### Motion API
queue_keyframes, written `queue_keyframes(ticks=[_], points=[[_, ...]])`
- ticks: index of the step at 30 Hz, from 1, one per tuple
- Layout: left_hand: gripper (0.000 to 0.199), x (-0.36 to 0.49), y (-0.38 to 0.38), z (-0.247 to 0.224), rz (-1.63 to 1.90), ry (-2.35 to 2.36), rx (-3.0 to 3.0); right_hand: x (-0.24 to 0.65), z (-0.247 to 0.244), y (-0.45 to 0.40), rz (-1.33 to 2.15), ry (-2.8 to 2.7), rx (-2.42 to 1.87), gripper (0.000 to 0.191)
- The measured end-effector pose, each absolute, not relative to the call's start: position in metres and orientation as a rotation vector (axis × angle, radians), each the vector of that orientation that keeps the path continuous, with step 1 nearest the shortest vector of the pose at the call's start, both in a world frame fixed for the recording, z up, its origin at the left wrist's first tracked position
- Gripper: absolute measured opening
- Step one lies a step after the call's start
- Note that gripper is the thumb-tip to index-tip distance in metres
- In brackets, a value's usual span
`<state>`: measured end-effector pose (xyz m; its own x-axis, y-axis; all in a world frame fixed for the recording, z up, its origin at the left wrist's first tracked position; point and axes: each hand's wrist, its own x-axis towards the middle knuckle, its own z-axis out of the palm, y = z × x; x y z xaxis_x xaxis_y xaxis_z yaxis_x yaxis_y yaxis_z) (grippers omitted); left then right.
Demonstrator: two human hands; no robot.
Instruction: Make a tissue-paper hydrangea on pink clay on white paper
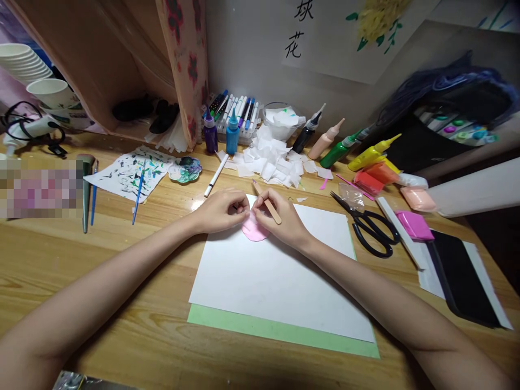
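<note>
A flat, round piece of pink modelling clay (255, 232) lies on a white sheet of paper (280, 287), its far part covered by my fingers. My left hand (223, 210) is closed in a pinch, with its fingertips at the clay's left edge. From the other side, my right hand (286, 219) bends over the clay, thumb and forefinger pinched near its upper right edge. A wooden craft stick (273, 211) is held slantwise through the right hand's fingers, its rounded end toward me. Exactly what lies between the fingertips is partly hidden.
Beneath the white paper sits a green sheet (284, 331). Black scissors (376, 230) and a magenta clay pack (414, 225) are at right. Torn white paper pieces (272, 160), paint bottles (232, 135) and markers stand behind. Brushes (138, 195) and a paint-stained sheet (122, 173) lie left.
</note>
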<state>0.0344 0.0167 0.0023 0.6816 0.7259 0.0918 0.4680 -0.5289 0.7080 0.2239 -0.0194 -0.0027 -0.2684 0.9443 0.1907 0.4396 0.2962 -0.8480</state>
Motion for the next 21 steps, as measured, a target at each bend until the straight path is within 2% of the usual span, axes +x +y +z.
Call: queue_keyframes(ticks=[5, 9, 11, 21], points=[[0.009, 0.035, 0.017, -0.001, 0.511, 0.92, 2.276, 0.229, 0.004, -0.023, 0.567, -1.842, -0.907, 0.012], [0.008, 0.035, 0.017, -0.004, 0.538, 0.933, 2.295, 0.234, 0.005, -0.027, 0.338, -1.965, -0.612, 0.045], [0.009, 0.035, 0.017, -0.005, 0.539, 0.936, 2.298, 0.235, 0.003, -0.029, 0.269, -2.038, -0.55, 0.054], [0.017, 0.035, 0.017, -0.005, 0.532, 0.926, 2.297, 0.235, 0.003, -0.03, 0.269, -2.275, -0.571, 0.057]])
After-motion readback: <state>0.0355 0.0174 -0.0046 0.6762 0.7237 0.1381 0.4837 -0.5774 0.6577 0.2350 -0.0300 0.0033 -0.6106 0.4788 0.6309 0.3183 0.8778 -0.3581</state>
